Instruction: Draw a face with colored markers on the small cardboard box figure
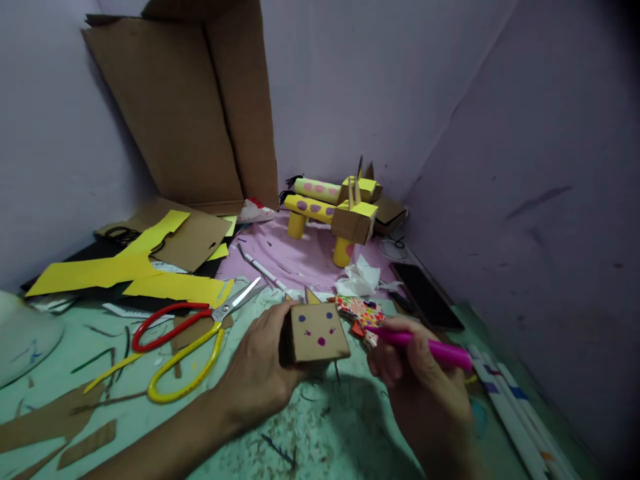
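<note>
In my head view, the small cardboard box (316, 335) sits in front of me, just above the mint-green worktop (310, 410), its marked side turned toward me. My left hand (263, 353) has its fingers wrapped around the box's left side and partly beneath it; how hard they press I cannot tell. My right hand (420, 380) has its fingers closed in a pinch on a magenta marker (445, 351), its front end aimed toward the box but apart from it, over the floral-patterned piece (360, 312).

I think a slip of my left fingers could tilt the box, so that any stroke lands crooked among the blue dots, the lash marks and the magenta spot. If that ink is damp, which I cannot judge, a stray fingertip could smear it. Squeezing too hard might dent the thin walls, and the pointed cardboard ear (312, 296) behind the top edge could bend if knocked. The marker could also stain the patterned piece if my hand dropped.

The red-and-yellow scissors (219, 316) lie near my left forearm with their blades parted; a careless sweep could catch them or drag the yellow paper strips (100, 270) about.
</note>
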The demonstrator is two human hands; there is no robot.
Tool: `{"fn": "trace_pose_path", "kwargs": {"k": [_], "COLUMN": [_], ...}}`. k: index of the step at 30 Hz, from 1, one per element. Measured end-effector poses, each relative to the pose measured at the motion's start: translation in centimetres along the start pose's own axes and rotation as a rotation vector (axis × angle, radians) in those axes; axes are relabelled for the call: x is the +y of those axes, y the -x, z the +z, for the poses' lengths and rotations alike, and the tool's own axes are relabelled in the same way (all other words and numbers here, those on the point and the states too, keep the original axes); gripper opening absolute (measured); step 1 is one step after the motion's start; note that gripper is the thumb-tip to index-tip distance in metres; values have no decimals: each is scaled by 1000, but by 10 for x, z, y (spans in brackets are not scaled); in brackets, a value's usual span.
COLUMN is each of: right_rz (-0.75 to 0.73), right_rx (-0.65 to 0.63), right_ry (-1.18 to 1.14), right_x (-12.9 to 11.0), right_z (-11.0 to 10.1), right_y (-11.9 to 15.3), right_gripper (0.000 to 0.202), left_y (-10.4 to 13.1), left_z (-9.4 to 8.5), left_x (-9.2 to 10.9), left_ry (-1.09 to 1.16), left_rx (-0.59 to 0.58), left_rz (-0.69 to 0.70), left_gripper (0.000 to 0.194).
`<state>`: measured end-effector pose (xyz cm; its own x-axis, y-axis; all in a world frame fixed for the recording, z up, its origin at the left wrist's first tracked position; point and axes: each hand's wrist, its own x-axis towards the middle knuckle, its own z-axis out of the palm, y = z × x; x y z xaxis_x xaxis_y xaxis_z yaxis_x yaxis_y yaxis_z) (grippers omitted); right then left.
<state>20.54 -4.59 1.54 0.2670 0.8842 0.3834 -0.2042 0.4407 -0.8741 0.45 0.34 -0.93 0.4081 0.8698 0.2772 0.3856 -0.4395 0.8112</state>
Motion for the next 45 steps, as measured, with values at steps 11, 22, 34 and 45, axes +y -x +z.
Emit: {"fn": "trace_pose_path", "kwargs": {"k": [11,22,34,45], "right_rz": [-149,-301,-253,-277], "right_rx": [37,-144,-24,-72], "right_ry": [535,652,633,632], "right_x": [4,4,8,8], "right_z": [22,18,27,28], "right_y": [38,33,40,39], "right_gripper": [8,11,4,8], "left_y": [14,12,13,13], "left_z": [4,2,3,2], "left_x": [-2,3,3,3], "left_ry": [-87,-36,-27,-20], "left_rx": [58,43,47,52], "left_rz": [298,386,376,379], "left_gripper": [64,65,69,65]}}
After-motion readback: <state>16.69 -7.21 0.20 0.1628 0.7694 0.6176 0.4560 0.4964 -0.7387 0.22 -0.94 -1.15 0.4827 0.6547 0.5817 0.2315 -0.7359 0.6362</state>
